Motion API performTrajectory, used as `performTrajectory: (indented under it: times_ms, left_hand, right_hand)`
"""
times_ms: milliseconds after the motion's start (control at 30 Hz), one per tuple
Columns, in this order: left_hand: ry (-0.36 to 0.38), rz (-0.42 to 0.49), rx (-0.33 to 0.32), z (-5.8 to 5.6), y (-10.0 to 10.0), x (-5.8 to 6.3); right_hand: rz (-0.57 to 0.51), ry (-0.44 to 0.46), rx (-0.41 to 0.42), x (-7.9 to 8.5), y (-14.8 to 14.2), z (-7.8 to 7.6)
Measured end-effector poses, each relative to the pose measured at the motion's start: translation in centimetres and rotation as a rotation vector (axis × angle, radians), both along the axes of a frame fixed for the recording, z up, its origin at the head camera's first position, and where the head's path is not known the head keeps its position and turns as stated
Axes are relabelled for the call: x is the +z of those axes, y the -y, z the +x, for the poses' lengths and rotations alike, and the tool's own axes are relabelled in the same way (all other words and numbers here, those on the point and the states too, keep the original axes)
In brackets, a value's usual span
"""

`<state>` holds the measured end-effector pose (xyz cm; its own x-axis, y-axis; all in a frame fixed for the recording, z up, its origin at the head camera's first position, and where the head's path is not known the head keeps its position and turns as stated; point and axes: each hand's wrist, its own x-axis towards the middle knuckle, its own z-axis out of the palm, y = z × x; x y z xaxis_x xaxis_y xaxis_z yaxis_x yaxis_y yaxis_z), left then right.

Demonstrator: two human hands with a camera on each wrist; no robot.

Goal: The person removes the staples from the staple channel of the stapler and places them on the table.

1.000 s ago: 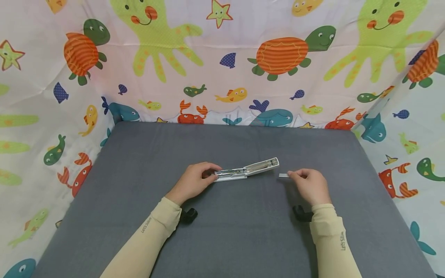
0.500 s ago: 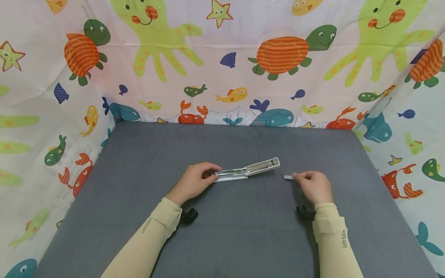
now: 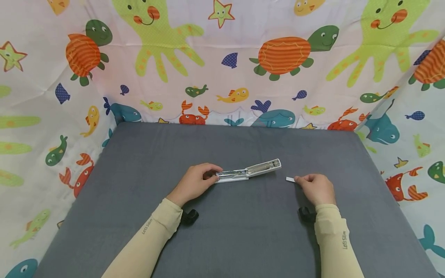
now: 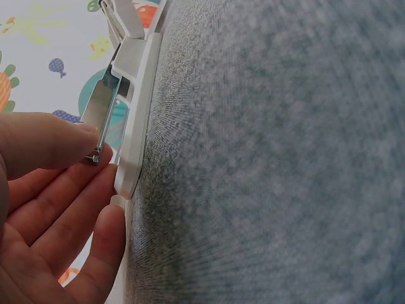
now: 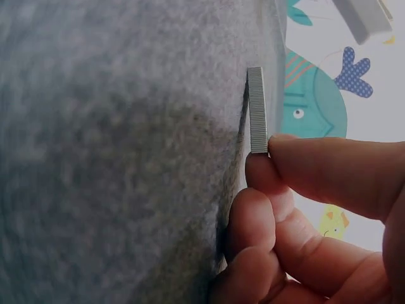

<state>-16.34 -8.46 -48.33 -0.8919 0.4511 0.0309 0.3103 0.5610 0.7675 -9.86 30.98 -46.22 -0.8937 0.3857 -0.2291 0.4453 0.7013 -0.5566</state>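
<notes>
A white stapler [image 3: 232, 179] lies opened out on the grey cloth, its top cover [image 3: 265, 167] swung back to the right and its metal magazine showing. My left hand [image 3: 195, 181] holds the stapler's left end; in the left wrist view the thumb and fingers pinch the metal magazine [image 4: 98, 107] above the white base [image 4: 140, 120]. To the right of the stapler, my right hand [image 3: 317, 189] pinches a strip of staples [image 5: 257, 111] by one end between thumb and forefinger. The strip points left toward the stapler, apart from it.
Grey cloth [image 3: 222, 231] covers the table. A curtain printed with sea animals [image 3: 208, 58] hangs behind and along both sides. Black straps with wrist mounts [image 3: 189, 217] sit at both wrists, close to the cloth.
My right hand has moved a little to the right and toward me with the strip of staples, away from the stapler. The left hand and the stapler have stayed in place.
</notes>
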Motion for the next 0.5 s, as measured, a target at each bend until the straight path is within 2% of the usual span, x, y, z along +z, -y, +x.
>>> performTrajectory:
  times_ms: [267,500]
  left_hand:
    - [0.004,-0.002,0.015,0.0,0.12,-0.03]
    - [0.019,0.004,0.007,0.02,0.07,-0.05]
  right_hand:
    - [0.059,-0.007,0.001,-0.24,0.15,-0.24]
    - [0.087,-0.051,-0.011,-0.43,0.2,-0.1]
